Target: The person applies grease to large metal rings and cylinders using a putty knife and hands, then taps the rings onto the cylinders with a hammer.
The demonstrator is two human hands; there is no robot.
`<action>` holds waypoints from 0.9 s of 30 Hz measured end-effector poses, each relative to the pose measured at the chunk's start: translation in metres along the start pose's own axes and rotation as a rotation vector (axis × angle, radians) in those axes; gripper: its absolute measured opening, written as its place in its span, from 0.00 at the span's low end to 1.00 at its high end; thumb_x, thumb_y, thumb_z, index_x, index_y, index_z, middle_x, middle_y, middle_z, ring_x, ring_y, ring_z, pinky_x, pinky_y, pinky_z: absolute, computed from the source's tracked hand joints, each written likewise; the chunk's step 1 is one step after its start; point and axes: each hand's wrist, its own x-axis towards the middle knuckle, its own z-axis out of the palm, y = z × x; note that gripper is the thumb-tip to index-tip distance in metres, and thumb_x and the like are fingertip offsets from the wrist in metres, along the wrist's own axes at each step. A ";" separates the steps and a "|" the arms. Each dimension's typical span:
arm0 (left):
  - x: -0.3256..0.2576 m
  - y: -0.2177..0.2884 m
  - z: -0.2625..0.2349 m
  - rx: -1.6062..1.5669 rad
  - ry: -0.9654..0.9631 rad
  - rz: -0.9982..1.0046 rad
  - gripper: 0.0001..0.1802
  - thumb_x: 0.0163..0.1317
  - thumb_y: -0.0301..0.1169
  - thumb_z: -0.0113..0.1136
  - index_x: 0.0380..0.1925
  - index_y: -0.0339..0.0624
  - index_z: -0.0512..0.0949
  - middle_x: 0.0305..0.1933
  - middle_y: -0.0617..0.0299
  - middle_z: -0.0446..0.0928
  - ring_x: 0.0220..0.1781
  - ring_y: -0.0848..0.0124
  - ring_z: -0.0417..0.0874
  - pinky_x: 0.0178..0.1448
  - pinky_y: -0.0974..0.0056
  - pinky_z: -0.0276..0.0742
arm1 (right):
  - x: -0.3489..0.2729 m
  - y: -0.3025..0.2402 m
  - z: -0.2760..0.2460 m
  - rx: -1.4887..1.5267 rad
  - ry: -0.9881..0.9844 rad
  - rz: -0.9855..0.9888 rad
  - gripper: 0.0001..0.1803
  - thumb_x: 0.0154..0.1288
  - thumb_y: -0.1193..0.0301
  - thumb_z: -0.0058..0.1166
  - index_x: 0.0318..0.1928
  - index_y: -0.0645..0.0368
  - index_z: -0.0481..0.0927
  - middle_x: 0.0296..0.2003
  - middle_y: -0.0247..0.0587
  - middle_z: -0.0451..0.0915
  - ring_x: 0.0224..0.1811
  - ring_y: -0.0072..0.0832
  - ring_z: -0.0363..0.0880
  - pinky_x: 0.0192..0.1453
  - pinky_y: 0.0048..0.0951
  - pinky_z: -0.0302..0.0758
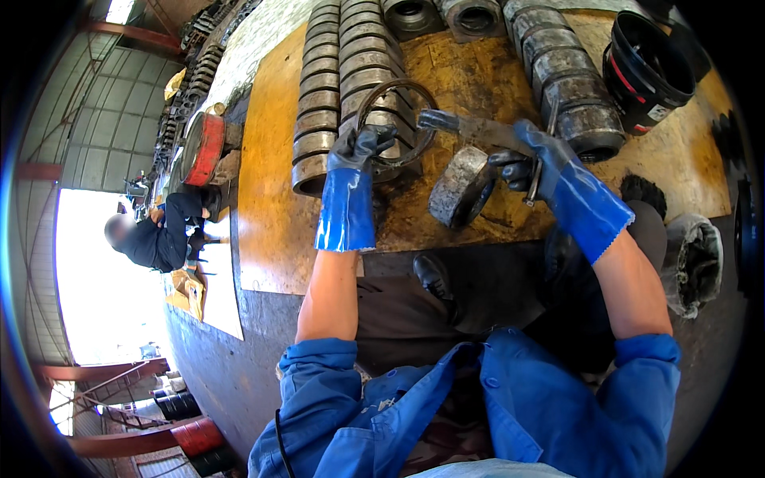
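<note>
- Surveying from the left, we noted a person in dark clothes [159,235] crouched by a red drum [204,147], well apart from the bench.
- We found rows of grimy metal rings [323,95] lined up on the plywood bench top [267,199].
- We recorded the left hand [362,147], in a blue-cuffed glove, closed on a thin wire hoop [398,119] held just above the rings.
- We saw a short metal cylinder [460,187] tilted on its edge near the bench's front; in our judgement it could roll off toward the shoe [434,275] below.
- We observed the right hand [530,163] wrapped around a brush handle [470,127] and a slim rod [535,179]; greasy gloves could let either slip.
- We logged a black bucket [645,68] at the far right.
</note>
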 end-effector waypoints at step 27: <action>0.005 -0.016 -0.003 0.414 0.096 -0.097 0.13 0.67 0.35 0.52 0.38 0.36 0.80 0.33 0.51 0.83 0.37 0.58 0.85 0.39 0.58 0.80 | -0.036 0.000 0.030 -1.014 -0.079 -0.864 0.11 0.68 0.65 0.54 0.42 0.58 0.82 0.27 0.36 0.82 0.28 0.21 0.80 0.33 0.26 0.78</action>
